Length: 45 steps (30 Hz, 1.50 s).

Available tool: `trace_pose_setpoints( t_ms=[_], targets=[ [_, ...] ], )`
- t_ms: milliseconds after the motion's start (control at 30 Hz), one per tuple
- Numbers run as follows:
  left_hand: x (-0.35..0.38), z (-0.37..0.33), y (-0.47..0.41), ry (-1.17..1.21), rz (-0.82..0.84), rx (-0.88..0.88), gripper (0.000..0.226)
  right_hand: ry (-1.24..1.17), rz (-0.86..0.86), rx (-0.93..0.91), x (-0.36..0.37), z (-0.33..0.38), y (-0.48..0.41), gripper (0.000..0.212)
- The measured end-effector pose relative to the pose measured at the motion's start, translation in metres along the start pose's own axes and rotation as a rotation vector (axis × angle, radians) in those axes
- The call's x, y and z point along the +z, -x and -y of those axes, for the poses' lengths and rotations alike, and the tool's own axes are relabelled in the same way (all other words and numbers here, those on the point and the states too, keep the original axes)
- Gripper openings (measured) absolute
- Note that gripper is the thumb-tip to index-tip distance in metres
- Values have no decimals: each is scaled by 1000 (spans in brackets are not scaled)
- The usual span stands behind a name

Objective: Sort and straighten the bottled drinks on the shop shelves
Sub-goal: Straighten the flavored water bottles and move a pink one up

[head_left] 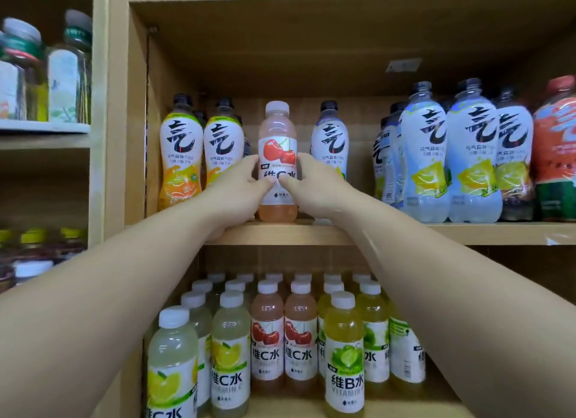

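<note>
Pink drink fills the cherry-label bottle (277,143), which stands upright at the front of the middle shelf (436,232), between the orange-label bottles (180,155) and a white-label bottle (328,143). It is gripped from both sides: the left hand (237,193) and the right hand (314,187) are curled round the label band, with the thumbs nearly meeting across its front. The bottle appears full, so moderate weight is to be expected. The thin plastic wall is judged to yield under a hard squeeze, and the glossy label may prove slippery. Hold is best taken at mid-body, not at the white cap. Matching cherry bottles (268,333) are seen on the lower shelf (286,406), where this one is judged to belong
</note>
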<state>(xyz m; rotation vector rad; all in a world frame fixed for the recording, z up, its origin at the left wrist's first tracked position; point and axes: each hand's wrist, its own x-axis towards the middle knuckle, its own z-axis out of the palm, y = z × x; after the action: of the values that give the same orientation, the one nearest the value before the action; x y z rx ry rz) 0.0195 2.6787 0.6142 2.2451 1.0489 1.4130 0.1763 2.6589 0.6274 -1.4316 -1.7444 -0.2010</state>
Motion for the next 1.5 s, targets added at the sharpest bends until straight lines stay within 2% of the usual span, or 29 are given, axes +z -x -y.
trace_pose_setpoints(
  t_ms=[67,200,367,533,667,833,1133,1233,1367,1500],
  targets=[
    [-2,4,-1,62,5,19,26,-75,-19,-36,-1,-3,2,43],
    [-7,15,-2,228,-54,83,44,-202,-125,-116,-2,-6,5,65],
    [-8,8,16,227,-129,202,51,-266,-96,-222,-6,-1,20,56],
    [-6,-4,51,242,-284,368,63,-323,-172,-328,-20,12,55,73],
    [1,-11,90,324,-290,485,67,-451,-157,-359,-26,10,98,70],
    [35,28,144,458,-214,352,71,-606,-78,-249,15,-20,161,67],
    [118,129,220,504,-79,-76,69,-490,53,30,147,-96,237,82],
    [131,153,226,488,-61,-140,70,-441,101,68,170,-109,242,84],
    [138,173,219,445,-64,-196,74,-420,81,88,188,-116,239,80],
    [140,182,215,312,-65,-179,75,-387,96,124,197,-117,236,92]
  ],
)
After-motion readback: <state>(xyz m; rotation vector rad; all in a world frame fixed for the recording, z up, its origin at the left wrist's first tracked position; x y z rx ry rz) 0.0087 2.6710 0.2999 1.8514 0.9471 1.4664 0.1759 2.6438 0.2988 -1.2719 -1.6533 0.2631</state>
